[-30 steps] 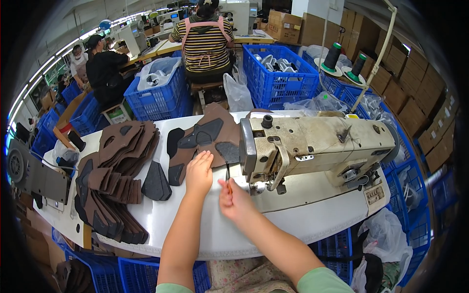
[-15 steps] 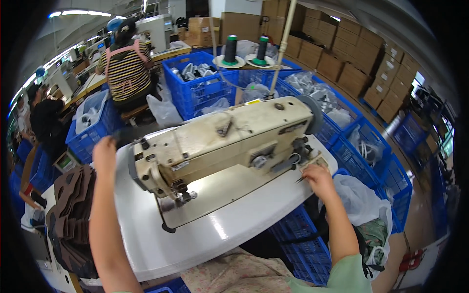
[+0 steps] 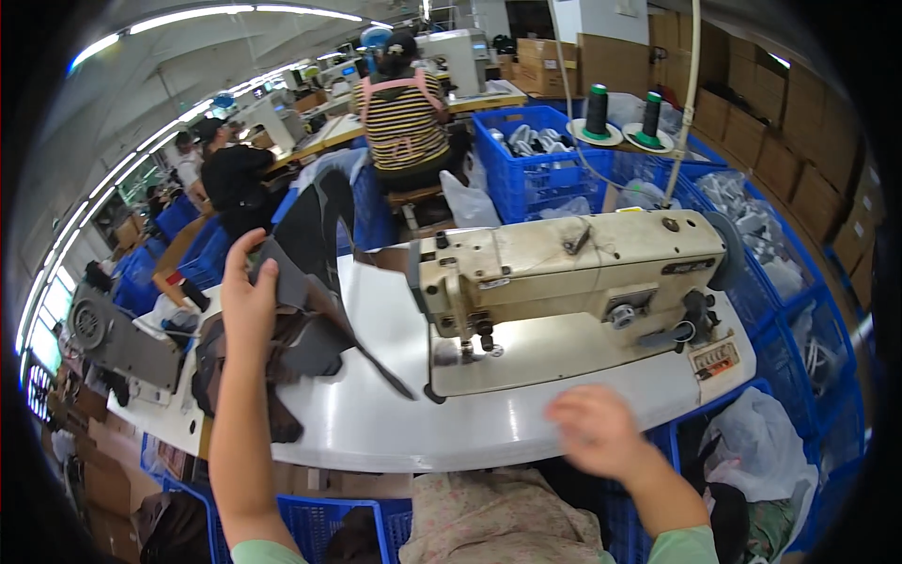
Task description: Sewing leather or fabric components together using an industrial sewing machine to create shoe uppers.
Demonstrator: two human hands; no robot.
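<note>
Long tube lights (image 3: 192,20) run in bright strips beneath the pale ceiling (image 3: 141,80), curving with the lens and dwindling toward the far end of the room. At the left edge, daylight glares through a window (image 3: 56,320). A white pillar (image 3: 599,23) stands toward the back, brown cardboard against its lower part, and stacked cartons (image 3: 785,193) line the right side. Behind the white surface (image 3: 376,423) stand blue plastic crates (image 3: 536,193), and beyond these stretches a farther surface (image 3: 484,101) with a yellowish edge. Tan floor (image 3: 120,434) shows at lower left.
</note>
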